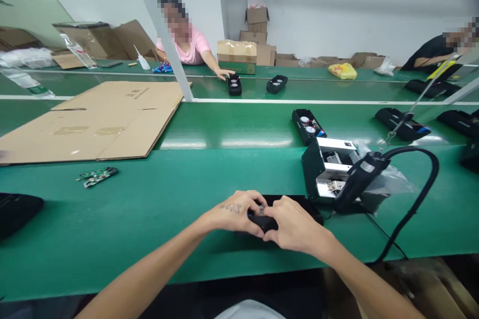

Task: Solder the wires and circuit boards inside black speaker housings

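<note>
In front of me, both hands are closed around a black plastic housing (265,223) at the near part of the green bench. My left hand (239,212) grips its left end, fingertips bent over the upper edge and thumb below. From the other side my right hand (295,224) pinches it, the fingertips of the two hands nearly meeting. A small bluish and metallic detail shows between the fingers, too small to name. Black casing (310,205) also shows behind my right hand; I cannot tell whether it is one piece with the housing.
A screw-feeder-like machine (329,169) and a hanging black electric screwdriver (361,179) with a looped cable stand to the right. Small circuit boards (98,176) and flat cardboard (97,119) lie left. An open speaker housing (309,126) sits ahead. Across, a co-worker's hand (223,74) touches another housing (234,84).
</note>
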Demonstrator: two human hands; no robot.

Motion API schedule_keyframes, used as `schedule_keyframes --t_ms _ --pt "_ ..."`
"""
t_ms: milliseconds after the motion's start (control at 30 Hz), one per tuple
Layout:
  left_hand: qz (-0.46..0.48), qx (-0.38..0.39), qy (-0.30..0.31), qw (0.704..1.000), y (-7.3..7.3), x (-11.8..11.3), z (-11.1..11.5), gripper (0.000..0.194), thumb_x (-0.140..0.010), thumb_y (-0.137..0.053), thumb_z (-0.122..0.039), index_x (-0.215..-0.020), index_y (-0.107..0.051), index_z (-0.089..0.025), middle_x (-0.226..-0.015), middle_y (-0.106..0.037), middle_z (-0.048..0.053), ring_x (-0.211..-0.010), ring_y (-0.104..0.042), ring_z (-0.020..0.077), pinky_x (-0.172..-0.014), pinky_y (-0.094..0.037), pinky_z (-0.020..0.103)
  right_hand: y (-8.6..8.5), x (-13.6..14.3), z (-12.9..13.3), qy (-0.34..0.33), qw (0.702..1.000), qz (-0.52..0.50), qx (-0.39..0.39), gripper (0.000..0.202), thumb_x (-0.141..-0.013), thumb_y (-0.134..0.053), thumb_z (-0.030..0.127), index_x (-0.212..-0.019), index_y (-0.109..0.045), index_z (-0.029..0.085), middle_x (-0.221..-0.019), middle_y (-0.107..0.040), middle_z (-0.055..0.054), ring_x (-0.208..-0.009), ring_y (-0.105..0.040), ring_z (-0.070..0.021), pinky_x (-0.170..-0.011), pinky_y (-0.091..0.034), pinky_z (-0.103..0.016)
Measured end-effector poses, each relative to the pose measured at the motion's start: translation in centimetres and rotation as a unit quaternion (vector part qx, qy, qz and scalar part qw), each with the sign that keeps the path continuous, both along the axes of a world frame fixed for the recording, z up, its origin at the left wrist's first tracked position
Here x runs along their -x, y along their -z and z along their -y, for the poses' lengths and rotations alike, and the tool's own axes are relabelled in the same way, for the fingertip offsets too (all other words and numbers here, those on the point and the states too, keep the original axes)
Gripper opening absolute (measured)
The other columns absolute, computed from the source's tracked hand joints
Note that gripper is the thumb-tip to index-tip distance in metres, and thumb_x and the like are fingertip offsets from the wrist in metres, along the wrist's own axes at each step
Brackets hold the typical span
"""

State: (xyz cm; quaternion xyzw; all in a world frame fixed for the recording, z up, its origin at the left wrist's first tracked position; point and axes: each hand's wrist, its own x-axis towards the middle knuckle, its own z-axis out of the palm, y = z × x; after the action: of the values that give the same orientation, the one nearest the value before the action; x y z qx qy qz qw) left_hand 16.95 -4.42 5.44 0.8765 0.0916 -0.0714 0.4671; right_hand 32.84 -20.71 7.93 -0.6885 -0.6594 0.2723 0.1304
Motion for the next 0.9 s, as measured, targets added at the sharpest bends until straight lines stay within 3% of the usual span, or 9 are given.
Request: schedule_keyframes --t_ms 133,233,300,400,467,600,700,800,900 --pt "0.082 -0.200 0.043 0.975 1.7 2.9 3.5 0.021 -0.086 -0.092 -0.044 -0.097 -0.084 -0.028 -0.145 -0.070 0.003 -0.155 -0.043 0.0435 -0.125 -0.029 0.061 0.1 -1.1 4.5 0.136 0.952 -0.047 -0.271 0.028 -0.097 -0.073 0.023 -0.124 -0.077 0.029 -0.112 -0.080 -0.006 -0.105 -0.073 -0.0256 -0.097 -0.054 -0.043" --pt "0.125 -0.326 0.062 0.935 3.1 4.5 5.8 0.021 -0.090 -0.089 -0.043 -0.097 -0.081 -0.025 -0.149 -0.068 0.004 -0.159 -0.038 0.0473 -0.127 -0.020 0.070 1.0 -4.0 7.4 0.373 0.770 -0.031 -0.517 0.033 -0.094 -0.079 0.027 -0.127 -0.075 0.028 -0.118 -0.074 -0.008 -0.109 -0.070 -0.0274 -0.095 -0.056 -0.044" --pt "0.144 -0.362 0.050 0.920 3.8 4.9 6.6 0.022 -0.090 -0.088 -0.045 -0.094 -0.079 -0.024 -0.150 -0.068 0.003 -0.159 -0.039 0.0468 -0.130 -0.014 0.070 1.7 -6.4 8.4 0.474 0.679 -0.029 -0.560 0.051 -0.091 -0.082 0.035 -0.140 -0.069 0.025 -0.132 -0.069 -0.012 -0.120 -0.068 -0.0313 -0.100 -0.055 -0.049" --pt "0.162 -0.379 0.029 0.911 4.6 4.8 6.9 0.028 -0.087 -0.090 -0.050 -0.089 -0.078 -0.024 -0.150 -0.068 0.001 -0.158 -0.041 0.0459 -0.131 -0.008 0.068 2.9 -9.4 8.7 0.510 0.730 -0.120 -0.439 0.064 -0.096 -0.075 0.051 -0.152 -0.059 0.025 -0.149 -0.065 -0.015 -0.136 -0.064 -0.0346 -0.114 -0.050 -0.058" --pt "0.166 -0.383 0.021 0.909 4.9 4.6 6.7 0.032 -0.085 -0.092 -0.054 -0.086 -0.078 -0.024 -0.149 -0.069 0.001 -0.157 -0.042 0.0461 -0.130 -0.007 0.068 3.6 -10.5 8.4 0.496 0.762 -0.199 -0.365 0.054 -0.096 -0.074 0.055 -0.140 -0.067 0.025 -0.137 -0.074 -0.013 -0.128 -0.070 -0.0322 -0.114 -0.052 -0.057" --pt "0.177 -0.382 0.014 0.907 5.4 4.5 6.6 0.035 -0.083 -0.092 -0.058 -0.082 -0.078 -0.025 -0.147 -0.071 0.001 -0.155 -0.044 0.0451 -0.128 -0.013 0.065 5.0 -10.5 7.8 0.505 0.727 -0.225 -0.408 0.048 -0.078 -0.092 0.044 -0.113 -0.068 0.022 -0.095 -0.079 -0.003 -0.088 -0.075 -0.0231 -0.087 -0.062 -0.041" --pt "0.201 -0.389 0.001 0.899 5.7 4.7 6.6 0.036 -0.086 -0.089 -0.060 -0.081 -0.077 -0.026 -0.145 -0.072 0.000 -0.155 -0.044 0.0430 -0.126 -0.015 0.062 5.3 -9.8 7.7 0.475 0.736 -0.248 -0.415 0.043 -0.085 -0.087 0.042 -0.116 -0.065 0.022 -0.068 -0.065 0.007 -0.058 -0.062 -0.0168 -0.066 -0.056 -0.036" --pt "0.238 -0.396 -0.022 0.886 6.1 4.5 6.7 0.039 -0.086 -0.087 -0.063 -0.079 -0.076 -0.027 -0.141 -0.074 -0.003 -0.152 -0.046 0.0424 -0.124 -0.015 0.059 4.1 -9.8 7.9 0.447 0.736 -0.271 -0.430 0.037 -0.085 -0.087 0.043 -0.105 -0.063 0.022 -0.062 -0.061 0.009 -0.047 -0.056 -0.0147 -0.056 -0.049 -0.034" --pt "0.253 -0.394 -0.057 0.882 6.5 3.8 6.5 0.036 -0.087 -0.088 -0.060 -0.081 -0.075 -0.027 -0.137 -0.076 -0.005 -0.149 -0.049 0.0420 -0.119 -0.021 0.058 1.5 -10.7 7.8 0.455 0.687 -0.256 -0.505 0.041 -0.086 -0.087 0.041 -0.108 -0.057 0.025 -0.064 -0.061 0.010 -0.051 -0.058 -0.0146 -0.062 -0.050 -0.034"
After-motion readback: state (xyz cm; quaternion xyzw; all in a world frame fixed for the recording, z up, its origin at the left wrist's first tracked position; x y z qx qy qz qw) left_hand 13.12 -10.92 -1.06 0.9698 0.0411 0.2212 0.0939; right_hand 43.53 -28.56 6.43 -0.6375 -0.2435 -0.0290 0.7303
